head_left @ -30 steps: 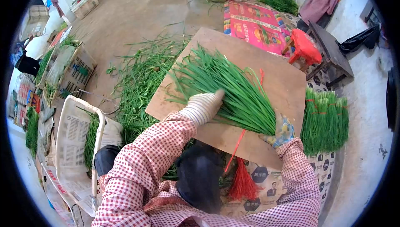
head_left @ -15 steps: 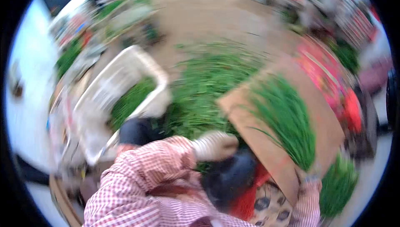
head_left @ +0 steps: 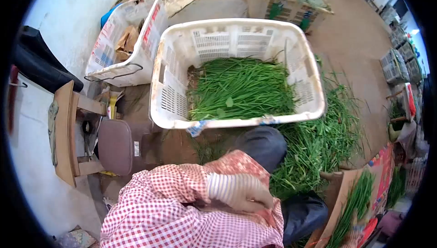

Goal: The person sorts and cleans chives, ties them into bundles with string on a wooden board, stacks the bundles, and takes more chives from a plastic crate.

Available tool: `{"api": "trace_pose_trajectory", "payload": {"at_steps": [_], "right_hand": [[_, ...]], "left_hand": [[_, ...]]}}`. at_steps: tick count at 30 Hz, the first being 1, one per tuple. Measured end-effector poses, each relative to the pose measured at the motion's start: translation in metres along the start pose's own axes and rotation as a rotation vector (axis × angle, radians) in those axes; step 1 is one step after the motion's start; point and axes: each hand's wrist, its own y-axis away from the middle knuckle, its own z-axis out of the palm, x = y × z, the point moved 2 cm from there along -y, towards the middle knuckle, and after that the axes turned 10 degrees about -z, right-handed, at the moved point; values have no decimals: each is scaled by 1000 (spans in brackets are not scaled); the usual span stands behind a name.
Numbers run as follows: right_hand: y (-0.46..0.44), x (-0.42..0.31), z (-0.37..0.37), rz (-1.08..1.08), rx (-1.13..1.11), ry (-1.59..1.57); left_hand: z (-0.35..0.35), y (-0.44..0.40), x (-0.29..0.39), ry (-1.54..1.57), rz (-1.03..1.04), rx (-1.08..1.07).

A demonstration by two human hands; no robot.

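My left hand [head_left: 241, 193], in a pale striped glove, is over my lap by the red patterned cloth [head_left: 239, 164]. Its fingers are curled, and the palm side is hidden. Low at the right edge, my right hand [head_left: 353, 238] is blurred, at the lower end of a bunch of garlic chives [head_left: 357, 202] lying on a cardboard sheet [head_left: 342, 193]. Whether its fingers grip them does not show. In front of me stands a white plastic basket [head_left: 236, 123], with more chives [head_left: 241, 88] lying flat on its floor.
Loose green leaves [head_left: 314, 143] are heaped right of the basket. A second white basket [head_left: 150, 34] holds brown paper. A brown-seated stool [head_left: 116, 145] and a cardboard piece [head_left: 66, 129] stand at left. Another filled crate [head_left: 287, 7] is behind, and several crates [head_left: 396, 66] line the far right.
The view has swung left, bringing the white basket to the centre and the cardboard with the chives to the lower right edge. My left hand stays over my lap.
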Motion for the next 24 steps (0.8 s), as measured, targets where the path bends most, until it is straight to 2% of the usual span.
{"api": "trace_pose_trajectory", "payload": {"at_steps": [1,2,3,4,5,6,7,8,9,10,12,13,14,17,20,24], "right_hand": [[-44,-32,13,-90,-34,-66],[-101,-84,35,-160,-96,-136],[-156,-135,62,-242,-154,-208],[-204,-182,90,-324,-204,-266],[-246,-219,118,-409,-229,-310],[-283,-252,147,-485,-235,-348],[-305,-268,172,-549,-195,-362],[-327,-284,197,-614,-153,-374],[-339,-293,222,-576,-183,-448],[-344,-301,241,-536,-213,-520],[-344,-313,261,-433,-300,-515],[-342,-310,266,-413,-224,-518],[-338,-306,266,-387,-157,-514],[-342,-308,264,-408,-154,-474],[-342,-310,263,-388,-205,-460],[-343,-312,261,-353,-236,-465]], "left_hand": [[-32,9,0,-113,-25,3],[-67,20,-3,-18,-38,133],[-102,38,-16,-85,-135,330],[-146,46,-10,-184,-322,410],[-180,60,-58,-366,-246,648],[-218,80,-115,-38,-589,672],[-254,92,-136,-266,-750,755],[-282,103,-161,-325,-1047,697],[-304,107,-177,-340,-1281,531],[-312,112,-201,-332,-1297,504],[-316,137,-284,-412,-1559,398],[-316,150,-327,-367,-1597,279],[-309,146,-328,-357,-1609,247],[-292,121,-313,-212,-1575,562],[-269,137,-380,-163,-1491,569],[-257,112,-337,-96,-1545,475]]}}
